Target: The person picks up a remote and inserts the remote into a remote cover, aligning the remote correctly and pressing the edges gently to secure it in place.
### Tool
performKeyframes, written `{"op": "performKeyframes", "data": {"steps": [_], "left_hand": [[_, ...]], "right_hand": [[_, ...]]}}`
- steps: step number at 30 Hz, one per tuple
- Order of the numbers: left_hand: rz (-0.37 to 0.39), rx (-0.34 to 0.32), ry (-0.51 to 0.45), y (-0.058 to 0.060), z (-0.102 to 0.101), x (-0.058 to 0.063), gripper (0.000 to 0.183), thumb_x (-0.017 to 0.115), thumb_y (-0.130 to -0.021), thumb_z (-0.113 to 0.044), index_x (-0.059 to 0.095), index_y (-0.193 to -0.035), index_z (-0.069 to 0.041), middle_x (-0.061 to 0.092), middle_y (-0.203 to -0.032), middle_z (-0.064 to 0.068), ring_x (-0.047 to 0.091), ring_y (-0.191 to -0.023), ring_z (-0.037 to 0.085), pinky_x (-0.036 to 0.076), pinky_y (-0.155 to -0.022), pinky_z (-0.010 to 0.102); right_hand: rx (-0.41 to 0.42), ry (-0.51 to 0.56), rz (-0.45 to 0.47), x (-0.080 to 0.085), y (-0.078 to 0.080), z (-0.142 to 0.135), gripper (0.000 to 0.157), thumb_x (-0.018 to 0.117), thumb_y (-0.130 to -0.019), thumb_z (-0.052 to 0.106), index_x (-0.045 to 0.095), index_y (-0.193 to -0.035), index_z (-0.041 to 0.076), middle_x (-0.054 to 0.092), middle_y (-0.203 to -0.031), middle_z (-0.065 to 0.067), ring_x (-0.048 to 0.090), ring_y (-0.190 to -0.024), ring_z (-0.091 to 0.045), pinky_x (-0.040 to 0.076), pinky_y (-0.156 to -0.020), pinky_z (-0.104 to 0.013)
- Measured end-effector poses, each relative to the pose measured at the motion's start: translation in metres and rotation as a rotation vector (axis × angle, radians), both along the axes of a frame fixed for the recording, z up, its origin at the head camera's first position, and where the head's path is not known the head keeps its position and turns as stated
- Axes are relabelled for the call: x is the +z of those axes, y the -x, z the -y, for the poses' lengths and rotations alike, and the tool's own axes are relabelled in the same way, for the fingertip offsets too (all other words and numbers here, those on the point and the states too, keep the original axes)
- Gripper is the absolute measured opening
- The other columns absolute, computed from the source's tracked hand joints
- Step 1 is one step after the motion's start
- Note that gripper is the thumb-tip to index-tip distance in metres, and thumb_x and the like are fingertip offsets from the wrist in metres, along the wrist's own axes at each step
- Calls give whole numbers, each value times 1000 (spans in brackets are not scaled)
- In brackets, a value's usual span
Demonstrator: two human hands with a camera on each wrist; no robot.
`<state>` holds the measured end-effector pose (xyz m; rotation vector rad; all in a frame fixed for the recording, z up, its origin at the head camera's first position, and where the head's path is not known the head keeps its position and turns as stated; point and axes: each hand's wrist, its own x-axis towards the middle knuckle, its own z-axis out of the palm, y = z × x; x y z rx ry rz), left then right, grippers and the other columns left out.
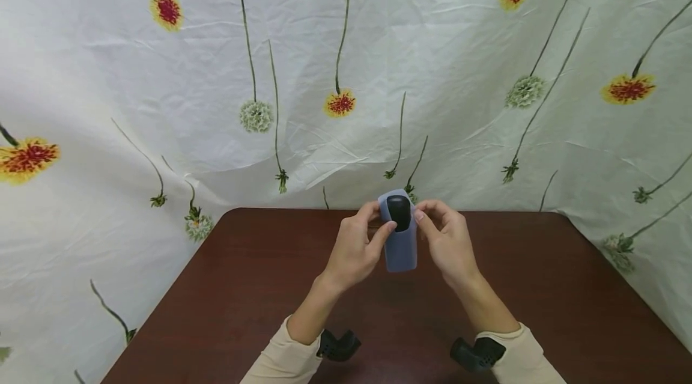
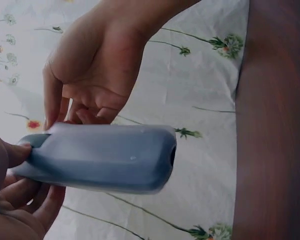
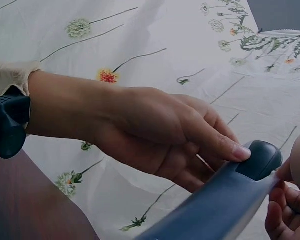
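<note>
A soft blue-grey cover (image 1: 401, 255), slightly see-through, is held up in front of me over the table. Out of its opening shows the smooth, rounded end of a dark device (image 1: 399, 211); its lower part is hidden inside. My left hand (image 1: 354, 247) grips both from the left, thumb (image 3: 240, 152) on the dark device at the opening's edge, fingers behind the cover. On the other side my right hand (image 1: 449, 240) pinches the rim of the cover between thumb and fingertips. In the left wrist view the cover's far end has a small dark hole.
Below the hands lies a dark reddish-brown table (image 1: 259, 288). A white cloth with printed flowers (image 1: 303, 59) hangs behind it and along its sides. Black wrist cameras (image 1: 339, 345) sit on both cream sleeves (image 1: 289, 354).
</note>
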<state>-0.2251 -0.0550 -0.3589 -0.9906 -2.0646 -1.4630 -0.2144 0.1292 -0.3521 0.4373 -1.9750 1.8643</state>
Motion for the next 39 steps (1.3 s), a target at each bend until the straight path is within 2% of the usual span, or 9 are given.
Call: {"op": "performKeyframes", "data": {"steps": [4, 9, 15, 18, 22, 25, 30, 35, 39], "left_hand": [[58, -44, -52, 1, 0, 1, 31, 67, -101, -2, 59, -129, 8, 72, -118, 19, 72, -106, 24, 59, -84, 33], [117, -98, -103, 3, 3, 2, 30, 65, -102, -1, 59, -130, 7, 71, -120, 20, 71, -108, 26, 58, -87, 37], [152, -158, -73, 3, 8, 4, 32, 62, -104, -2, 57, -134, 7, 69, -124, 21, 70, -111, 26, 57, -90, 37], [150, -207, -26, 2, 12, 5, 33, 62, -103, -1, 57, -135, 7, 70, -123, 19, 70, -110, 25, 58, -88, 36], [148, -273, 18, 3, 14, 5, 32, 61, -103, 0, 57, -135, 6, 70, -123, 17, 70, -110, 22, 58, -87, 37], [154, -297, 19, 3, 15, 5, 32, 60, -104, -1, 57, -135, 5, 70, -123, 16, 69, -111, 21, 58, -88, 40], [95, -268, 57, 3, 16, 6, 32, 61, -104, -2, 57, -135, 4, 72, -120, 15, 70, -109, 20, 59, -84, 38], [-33, -181, 161, 3, 17, 5, 33, 63, -104, -6, 58, -136, 2, 73, -118, 12, 70, -102, 14, 56, -72, 28], [-71, -133, 201, 2, 14, 4, 32, 62, -104, -7, 57, -135, 3, 73, -118, 12, 70, -103, 14, 56, -75, 27]], "right_hand": [[20, -52, -16, 1, -1, -4, 11, 62, -102, -1, 63, -112, -3, 63, -91, -14, 55, -72, -29, 47, -63, -28], [39, -85, -42, 2, -2, -7, 13, 65, -102, 3, 69, -112, -3, 66, -94, -17, 58, -73, -21, 50, -64, -28], [53, -210, -75, 4, -4, -12, 19, 72, -99, 10, 75, -115, -2, 73, -110, -12, 68, -94, -24, 56, -78, -30], [113, -229, -60, 5, -3, -20, 16, 76, -96, 9, 77, -108, 0, 74, -105, -10, 69, -95, -22, 56, -80, -30], [249, -192, -35, 7, 0, -32, 12, 75, -93, -1, 77, -104, -6, 75, -99, -12, 69, -90, -24, 56, -77, -32], [299, -178, -33, 9, 1, -37, 12, 73, -93, -5, 76, -104, -10, 76, -97, -12, 68, -88, -23, 56, -76, -31], [196, -231, -84, 9, -1, -32, 9, 72, -95, -2, 78, -101, -5, 75, -93, -7, 66, -80, -19, 54, -70, -29], [-94, -423, -365, 1, 0, -19, 10, 75, -90, -6, 78, -97, 0, 74, -86, -4, 67, -70, -14, 53, -59, -27], [-284, -519, -572, -6, 3, -12, 10, 75, -87, -8, 77, -94, -1, 74, -84, -9, 67, -67, -16, 53, -54, -31]]}}
